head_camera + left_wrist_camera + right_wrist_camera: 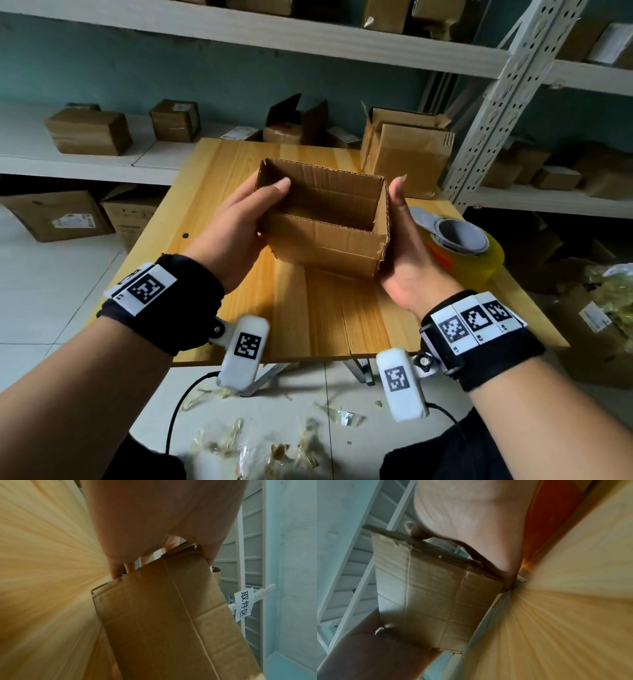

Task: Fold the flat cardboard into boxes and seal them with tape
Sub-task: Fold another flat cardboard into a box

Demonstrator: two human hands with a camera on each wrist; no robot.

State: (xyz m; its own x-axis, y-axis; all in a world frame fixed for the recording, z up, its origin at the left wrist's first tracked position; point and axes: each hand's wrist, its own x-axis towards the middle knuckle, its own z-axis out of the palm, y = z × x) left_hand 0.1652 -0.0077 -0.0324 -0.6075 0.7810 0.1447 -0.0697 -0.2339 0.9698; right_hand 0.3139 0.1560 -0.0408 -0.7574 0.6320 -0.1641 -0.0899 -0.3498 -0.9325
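A small brown cardboard box (322, 240) is squared open, its top open, held just above the wooden table (322, 318). My left hand (239, 222) grips its left end, thumb hooked over the rim and inside. My right hand (404, 246) clasps the right end, thumb up along the corner. In the left wrist view the box (163, 615) fills the lower middle below my palm, fingers (116, 572) behind it. The right wrist view shows the box (436, 595) under my right palm. A tape dispenser (459, 243) with a yellowish roll lies right of my right hand.
An open larger carton (407, 154) stands at the table's back right. White shelves (102, 161) behind hold several sealed parcels. A perforated shelf post (496, 109) rises at right. Tape scraps (274, 442) litter the floor near the table's front edge.
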